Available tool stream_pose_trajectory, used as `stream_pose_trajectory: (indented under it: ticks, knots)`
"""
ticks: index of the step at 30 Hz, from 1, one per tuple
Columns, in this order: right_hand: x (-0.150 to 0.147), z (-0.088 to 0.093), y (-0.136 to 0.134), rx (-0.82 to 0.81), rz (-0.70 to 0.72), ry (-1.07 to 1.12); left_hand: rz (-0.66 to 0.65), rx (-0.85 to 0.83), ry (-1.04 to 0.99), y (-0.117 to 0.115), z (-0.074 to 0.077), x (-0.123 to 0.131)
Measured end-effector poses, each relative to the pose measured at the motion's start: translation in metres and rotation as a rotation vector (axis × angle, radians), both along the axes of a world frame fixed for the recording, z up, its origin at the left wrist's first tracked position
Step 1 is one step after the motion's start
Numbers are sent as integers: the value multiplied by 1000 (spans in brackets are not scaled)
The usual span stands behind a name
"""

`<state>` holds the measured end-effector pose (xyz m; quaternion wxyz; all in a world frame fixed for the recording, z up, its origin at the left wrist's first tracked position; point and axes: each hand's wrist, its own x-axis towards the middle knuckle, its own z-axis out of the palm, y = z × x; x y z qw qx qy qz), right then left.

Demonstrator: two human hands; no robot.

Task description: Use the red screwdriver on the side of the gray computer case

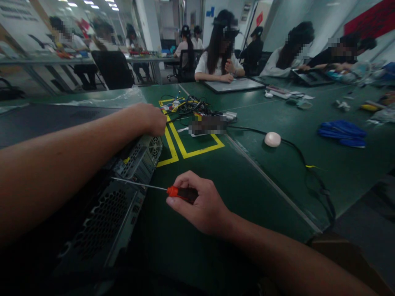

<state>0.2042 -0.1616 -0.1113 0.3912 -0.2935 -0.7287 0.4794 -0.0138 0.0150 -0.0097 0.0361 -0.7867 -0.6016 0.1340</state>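
Here the right hand is curled into a loose fist around a screwdriver, fingers wrapped over its black grip with the orange collar poking out past the thumb. The thin, bright metal shaft runs left, nearly level, and its tip meets the back panel of a computer case lying on its side on the table.

The case is dark grey sheet metal, boxy, its rear face broken by a honeycomb grille of punched holes low down, narrow slot covers, and a small round fan grille at the far corner. A tiny yellow sticker sits near the ports.

The left hand lies on the case's far top corner, just above the fan grille, fingers bent down over the edge; whether they grip it or merely press on it cannot be told, as the back of the hand hides them. The forearm stretches across the case's flat upper side.

The table wears a smooth green mat. Yellow tape marks a rectangle just beyond the case, with a tangle of black cables at its far end. A pale, rounded mouse rests to the right, its black cord looping off towards the table's edge. Further right lies crumpled blue cloth. People sit at the far side.
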Motion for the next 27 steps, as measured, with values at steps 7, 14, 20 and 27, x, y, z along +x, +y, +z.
stream_pose_trajectory:
  ticks: [7,14,20,27]
  knots:
    - [0,0,0,11,-4,-7,74,-21,173,-14,8,12]
    - [2,1,1,81,-63,-32,74,-19,197,-12,6,10]
    - [1,1,3,134,-72,-45,20,-12,259,-6,4,6]
    - [0,0,-1,59,-55,1,9,-15,272,0,1,4]
